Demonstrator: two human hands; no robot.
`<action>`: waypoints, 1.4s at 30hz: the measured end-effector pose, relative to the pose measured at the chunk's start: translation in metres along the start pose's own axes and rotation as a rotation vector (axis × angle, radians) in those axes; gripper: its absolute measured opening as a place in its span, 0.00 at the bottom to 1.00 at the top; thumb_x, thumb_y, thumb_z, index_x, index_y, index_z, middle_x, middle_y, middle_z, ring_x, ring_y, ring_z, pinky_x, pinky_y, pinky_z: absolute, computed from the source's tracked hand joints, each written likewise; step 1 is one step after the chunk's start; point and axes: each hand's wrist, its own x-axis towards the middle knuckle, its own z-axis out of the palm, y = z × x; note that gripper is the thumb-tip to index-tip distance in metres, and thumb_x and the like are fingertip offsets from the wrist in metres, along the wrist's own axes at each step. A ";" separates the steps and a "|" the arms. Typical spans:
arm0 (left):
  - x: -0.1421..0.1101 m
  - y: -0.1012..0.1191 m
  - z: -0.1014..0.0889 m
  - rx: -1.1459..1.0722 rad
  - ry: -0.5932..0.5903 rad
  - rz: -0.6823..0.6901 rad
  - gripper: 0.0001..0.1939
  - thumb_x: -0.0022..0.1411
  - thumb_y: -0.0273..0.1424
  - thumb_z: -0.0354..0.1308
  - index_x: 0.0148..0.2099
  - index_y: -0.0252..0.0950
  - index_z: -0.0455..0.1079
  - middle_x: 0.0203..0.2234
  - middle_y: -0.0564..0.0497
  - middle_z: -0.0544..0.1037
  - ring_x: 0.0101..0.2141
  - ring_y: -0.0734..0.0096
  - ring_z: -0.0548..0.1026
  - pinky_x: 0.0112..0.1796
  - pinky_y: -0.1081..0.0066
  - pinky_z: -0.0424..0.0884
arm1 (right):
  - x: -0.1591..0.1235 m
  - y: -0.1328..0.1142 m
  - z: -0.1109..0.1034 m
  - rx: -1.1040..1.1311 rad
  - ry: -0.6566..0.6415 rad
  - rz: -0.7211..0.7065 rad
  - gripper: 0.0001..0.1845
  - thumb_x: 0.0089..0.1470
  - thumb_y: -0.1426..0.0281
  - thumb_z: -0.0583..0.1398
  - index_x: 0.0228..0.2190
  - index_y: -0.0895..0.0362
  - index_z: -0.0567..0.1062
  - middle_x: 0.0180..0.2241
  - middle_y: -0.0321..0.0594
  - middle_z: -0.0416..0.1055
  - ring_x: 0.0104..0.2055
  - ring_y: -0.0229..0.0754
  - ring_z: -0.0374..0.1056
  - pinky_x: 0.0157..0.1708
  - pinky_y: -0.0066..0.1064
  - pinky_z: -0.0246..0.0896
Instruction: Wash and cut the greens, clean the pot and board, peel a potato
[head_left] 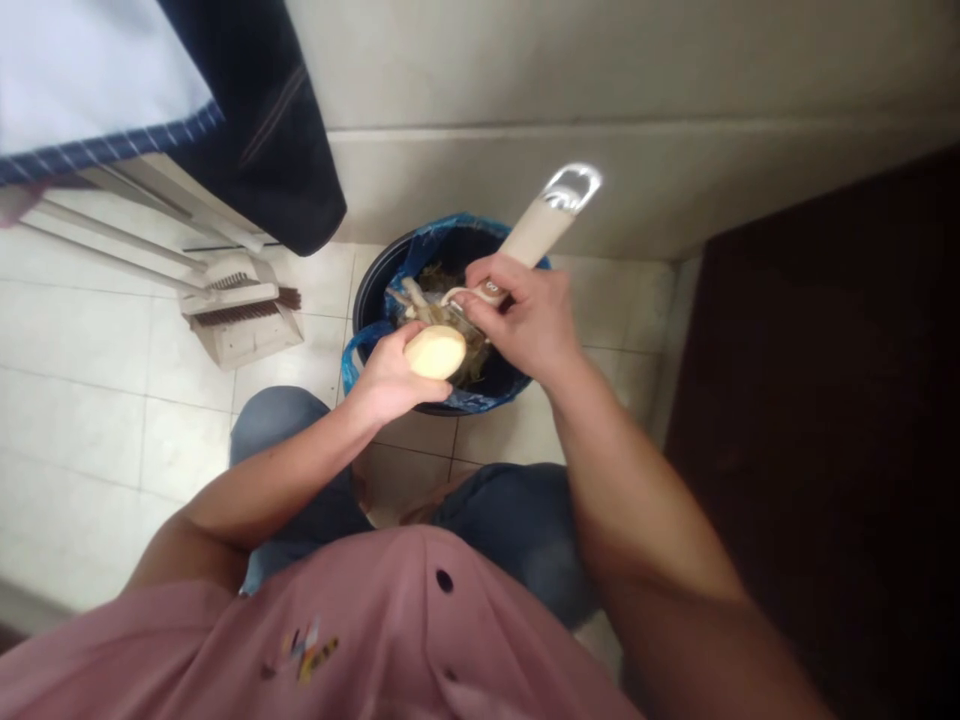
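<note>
My left hand (382, 380) cups a pale, peeled potato (435, 352) over a black bin (365, 310). My right hand (517, 318) grips a vegetable peeler (536, 232) with a cream handle and a shiny metal loop at its end. The peeler's blade is mostly hidden by my fingers, close to the potato but not clearly touching it. Inside the bin, a blue plastic liner (442, 238) holds a heap of potato peelings (435, 312).
A dustpan with a brush (240, 310) stands on the tiled floor (82, 400) left of the bin. Dark fabric (262, 130) hangs at upper left. A wall (525, 90) stands behind the bin, and a dark panel (810, 400) fills the right side.
</note>
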 end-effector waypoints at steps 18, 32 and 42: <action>0.002 -0.003 0.004 -0.553 -0.150 -0.224 0.25 0.32 0.26 0.73 0.37 0.33 0.72 0.28 0.52 0.76 0.28 0.73 0.73 0.28 0.72 0.68 | 0.001 -0.001 0.007 0.115 0.041 -0.043 0.17 0.60 0.51 0.62 0.31 0.52 0.73 0.27 0.34 0.69 0.27 0.38 0.61 0.28 0.31 0.57; 0.001 -0.006 -0.001 -0.546 -0.170 -0.071 0.34 0.28 0.23 0.77 0.43 0.34 0.74 0.32 0.52 0.81 0.32 0.68 0.77 0.38 0.66 0.75 | 0.009 0.013 0.009 0.184 0.042 0.041 0.17 0.57 0.53 0.64 0.31 0.53 0.71 0.28 0.33 0.69 0.27 0.37 0.62 0.29 0.30 0.58; 0.008 -0.006 -0.008 -0.279 0.056 0.672 0.35 0.50 0.44 0.76 0.56 0.42 0.66 0.49 0.47 0.74 0.48 0.62 0.76 0.49 0.64 0.74 | 0.007 0.005 0.020 1.011 -0.107 0.637 0.28 0.51 0.42 0.67 0.42 0.47 0.67 0.28 0.31 0.75 0.27 0.42 0.73 0.27 0.34 0.71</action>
